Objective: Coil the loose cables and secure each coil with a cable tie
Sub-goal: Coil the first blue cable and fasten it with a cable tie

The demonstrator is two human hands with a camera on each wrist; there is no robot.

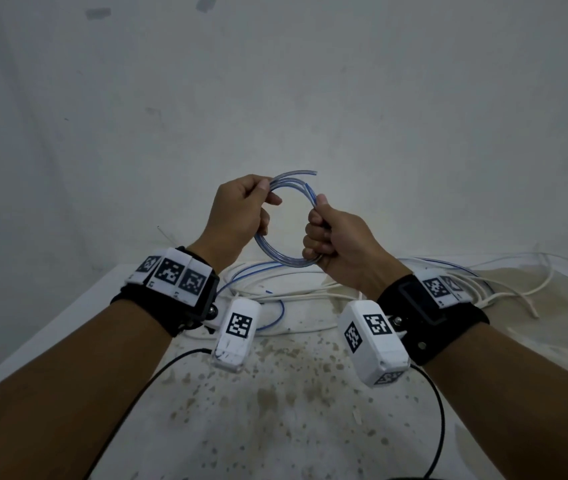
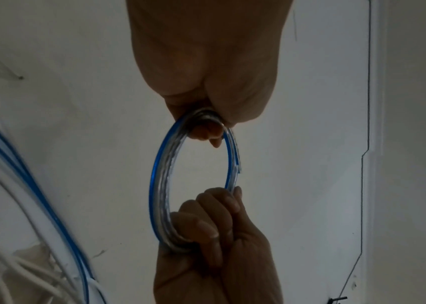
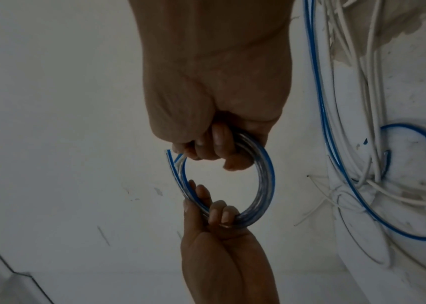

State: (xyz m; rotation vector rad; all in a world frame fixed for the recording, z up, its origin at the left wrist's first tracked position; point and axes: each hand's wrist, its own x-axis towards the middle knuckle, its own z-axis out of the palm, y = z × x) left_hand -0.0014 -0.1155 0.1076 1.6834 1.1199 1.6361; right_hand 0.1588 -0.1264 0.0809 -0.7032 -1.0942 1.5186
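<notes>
Both fists raised above table (image 1: pixel 310 427), knuckles facing: L hand (image 1: pixel 237 216) curled on clear blue-striped coil (image 1: pixel 286 259) at its left side, R hand (image 1: pixel 336 244) clamped on right side, w/ loose cables (image 1: pixel 275 296) lying below.

Your coil (image 1: pixel 284 223) is clear tubing with a thin blue stripe, greyish where the turns stack. The loose cables (image 1: pixel 310 296) under your wrists are mostly white, a couple clear with the same blue stripe. The table (image 1: pixel 293 410) is white, speckled with tan-brown spots, with a tan patch at right. The wall (image 1: pixel 275 81) is pale grey-white with darker smudges. Your wrist straps (image 1: pixel 428 320) are black, carrying white blocks with black-and-white square code patterns. One black cord (image 1: pixel 438 410) runs from each wrist.
</notes>
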